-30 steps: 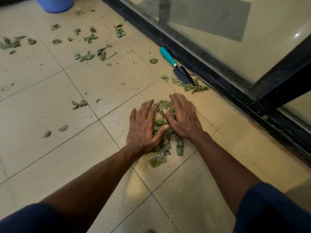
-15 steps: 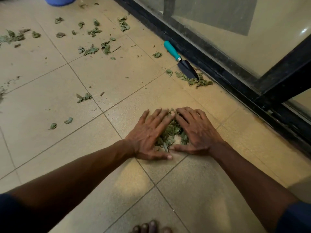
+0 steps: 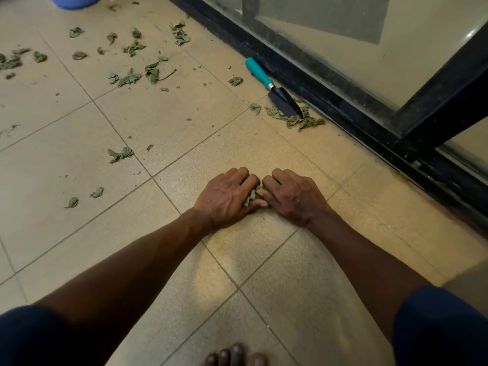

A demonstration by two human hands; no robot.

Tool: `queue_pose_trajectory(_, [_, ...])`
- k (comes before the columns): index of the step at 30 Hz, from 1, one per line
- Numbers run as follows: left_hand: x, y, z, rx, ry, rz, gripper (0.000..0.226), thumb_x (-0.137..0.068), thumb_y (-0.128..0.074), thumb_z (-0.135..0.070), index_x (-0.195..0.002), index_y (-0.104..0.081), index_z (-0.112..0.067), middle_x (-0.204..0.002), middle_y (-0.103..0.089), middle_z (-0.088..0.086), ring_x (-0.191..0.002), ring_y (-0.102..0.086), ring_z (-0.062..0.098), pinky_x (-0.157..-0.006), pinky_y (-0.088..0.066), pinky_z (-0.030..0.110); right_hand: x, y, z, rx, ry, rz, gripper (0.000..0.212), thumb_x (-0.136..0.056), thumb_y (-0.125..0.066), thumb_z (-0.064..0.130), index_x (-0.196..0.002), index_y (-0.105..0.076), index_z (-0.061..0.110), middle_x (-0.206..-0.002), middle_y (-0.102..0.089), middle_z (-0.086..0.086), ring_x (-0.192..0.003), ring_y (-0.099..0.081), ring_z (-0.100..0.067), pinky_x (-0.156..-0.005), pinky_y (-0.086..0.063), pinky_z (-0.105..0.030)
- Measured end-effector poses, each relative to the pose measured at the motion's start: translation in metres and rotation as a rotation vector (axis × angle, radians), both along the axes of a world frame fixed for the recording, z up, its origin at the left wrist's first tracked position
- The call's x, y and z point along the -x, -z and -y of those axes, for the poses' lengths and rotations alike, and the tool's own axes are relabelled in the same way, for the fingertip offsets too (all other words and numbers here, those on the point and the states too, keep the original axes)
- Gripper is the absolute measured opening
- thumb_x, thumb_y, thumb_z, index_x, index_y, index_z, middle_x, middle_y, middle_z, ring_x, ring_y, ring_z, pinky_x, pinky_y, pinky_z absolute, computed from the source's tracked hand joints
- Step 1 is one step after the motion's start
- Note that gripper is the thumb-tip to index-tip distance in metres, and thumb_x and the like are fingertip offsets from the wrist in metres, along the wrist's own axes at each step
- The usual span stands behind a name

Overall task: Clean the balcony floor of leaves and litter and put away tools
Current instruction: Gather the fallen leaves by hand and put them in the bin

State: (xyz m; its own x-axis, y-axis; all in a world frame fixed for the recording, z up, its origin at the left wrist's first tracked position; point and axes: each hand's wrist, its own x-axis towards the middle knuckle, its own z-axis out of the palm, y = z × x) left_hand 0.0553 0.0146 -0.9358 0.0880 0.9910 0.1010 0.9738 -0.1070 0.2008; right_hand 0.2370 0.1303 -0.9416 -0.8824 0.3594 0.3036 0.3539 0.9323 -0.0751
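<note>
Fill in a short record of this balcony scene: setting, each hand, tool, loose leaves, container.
setting: tiled floor beside a glass door
left hand: fingers curled round the gathered leaves, low on the floor
right hand: grips the same bundle from the other side
tool: trowel, teal handle, lying along the door track, untouched, blade tip on a small leaf heap
loose leaves: scattered leaves on the far tiles
container: blue bucket, cut off at the top edge

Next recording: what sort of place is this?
Most likely a home balcony or patio just outside a sliding glass door. Beige floor tiles run up to the black door track, a teal-handled garden trowel lies beside it, and dry leaves litter the floor.
</note>
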Motion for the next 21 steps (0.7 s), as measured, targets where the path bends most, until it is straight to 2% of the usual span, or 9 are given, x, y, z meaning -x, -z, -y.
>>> queue_pose_trajectory(3, [-0.001,-0.004,0.002,-0.015,0.004,-0.001,0.056,-0.108,-0.020,-0.059,-0.112,-0.055,-0.016,-0.095,-0.057,0.003,-0.078,-0.047,0.016,-0.068,-0.043,0.032,0.001,0.006,0.006,-0.013,0.085,-0.095,0.037,-0.108,-0.040,0.038,-0.086,-0.057,0.013,-0.076,-0.054,-0.005,-0.059,-0.041,-0.017,-0.044,-0.039,-0.030])
queue_pose_trajectory(7, [-0.007,-0.006,-0.001,-0.006,-0.107,-0.033,0.027,-0.111,-0.037,-0.037,-0.106,-0.054,-0.016,-0.091,-0.059,0.002,-0.075,-0.047,0.015,-0.066,-0.036,0.029,0.012,0.005,0.013,0.021,0.256,-0.156,0.037,-0.106,-0.045,0.032,-0.078,-0.060,0.013,-0.067,-0.057,-0.004,-0.053,-0.041,-0.016,-0.046,-0.035,-0.026])
queue_pose_trajectory(12, [-0.005,-0.016,-0.020,0.077,-0.256,-0.040,0.027,-0.110,-0.036,-0.038,-0.102,-0.052,-0.017,-0.083,-0.053,-0.001,-0.071,-0.050,0.016,-0.065,-0.040,0.029,0.028,0.000,0.010,0.066,0.441,-0.060,0.035,-0.108,-0.049,0.032,-0.082,-0.066,0.014,-0.069,-0.063,-0.004,-0.050,-0.044,-0.016,-0.052,-0.031,-0.025])
queue_pose_trajectory(14, [0.002,-0.024,-0.028,0.090,-0.362,0.087,0.032,-0.111,-0.039,-0.039,-0.092,-0.055,-0.019,-0.075,-0.054,-0.004,-0.063,-0.050,0.014,-0.061,-0.036,0.026,0.029,-0.007,0.008,0.141,0.539,-0.093,0.038,-0.108,-0.047,0.034,-0.087,-0.069,0.012,-0.069,-0.063,-0.003,-0.051,-0.051,-0.015,-0.050,-0.031,-0.023])
queue_pose_trajectory(16, [0.006,-0.034,-0.030,0.034,-0.486,0.323,0.041,-0.112,-0.040,-0.040,-0.077,-0.052,-0.023,-0.065,-0.053,-0.005,-0.055,-0.048,0.010,-0.054,-0.031,0.022,0.031,-0.016,0.006,0.422,0.655,-0.258,0.038,-0.109,-0.047,0.036,-0.091,-0.071,0.012,-0.069,-0.061,0.002,-0.051,-0.052,-0.007,-0.047,-0.033,-0.019])
queue_pose_trajectory(18, [0.002,-0.043,-0.027,-0.036,-0.559,0.514,0.046,-0.112,-0.041,-0.038,-0.069,-0.049,-0.023,-0.060,-0.052,-0.004,-0.049,-0.044,0.008,-0.049,-0.030,0.016,0.034,-0.024,0.007,0.927,0.747,-0.618,0.033,-0.106,-0.052,0.034,-0.082,-0.067,0.017,-0.069,-0.060,0.006,-0.056,-0.053,-0.006,-0.052,-0.040,-0.019])
queue_pose_trajectory(20, [-0.008,-0.045,-0.021,-0.086,-0.591,0.671,0.048,-0.112,-0.042,-0.037,-0.067,-0.052,-0.021,-0.059,-0.054,-0.003,-0.045,-0.044,0.006,-0.047,-0.034,0.016,0.034,-0.032,0.014,1.305,0.859,-0.972,0.032,-0.104,-0.058,0.031,-0.074,-0.063,0.020,-0.064,-0.057,0.006,-0.061,-0.051,-0.011,-0.054,-0.043,-0.026])
queue_pose_trajectory(21, [-0.016,-0.044,-0.016,-0.098,-0.608,0.762,0.050,-0.112,-0.042,-0.037,-0.067,-0.054,-0.018,-0.058,-0.054,-0.002,-0.044,-0.043,0.005,-0.048,-0.037,0.019,0.033,-0.036,0.019,1.477,0.873,-1.120,0.029,-0.103,-0.059,0.032,-0.076,-0.062,0.020,-0.062,-0.057,0.006,-0.061,-0.051,-0.013,-0.053,-0.044,-0.027])
